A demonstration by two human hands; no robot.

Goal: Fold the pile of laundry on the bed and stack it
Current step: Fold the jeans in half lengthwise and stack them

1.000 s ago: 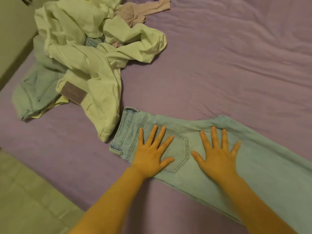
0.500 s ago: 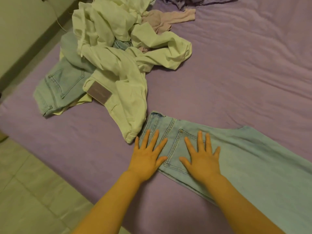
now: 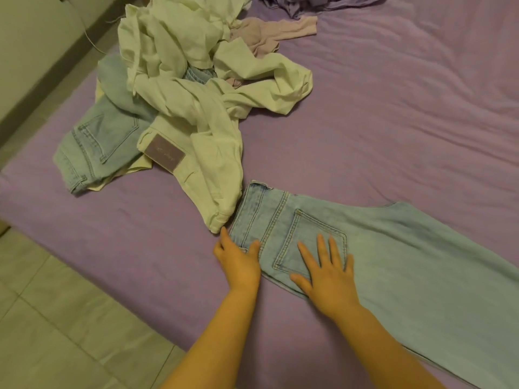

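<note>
A pair of light blue jeans (image 3: 393, 265) lies flat on the purple bed (image 3: 393, 122), folded lengthwise, waistband to the left and legs running off to the lower right. My left hand (image 3: 238, 262) is at the waistband's near corner, thumb on top of the denim and some fingers hidden under the edge, so it pinches that corner. My right hand (image 3: 325, 270) rests flat on the back pocket with its fingers spread. A jumbled pile of laundry (image 3: 196, 88) sits at the upper left: pale cream trousers with a label patch over a second pair of blue jeans (image 3: 98, 141).
A pinkish garment (image 3: 269, 32) pokes out of the pile's far side, and a purple cloth (image 3: 309, 4) lies at the top edge. The bed's near edge meets a tiled floor (image 3: 56, 318) at the lower left. A wall (image 3: 33, 43) runs along the left.
Both hands slid left along the jeans toward the waistband. The left hand went from flat on the denim to taking hold of the waistband corner. The view shifted left and down.
</note>
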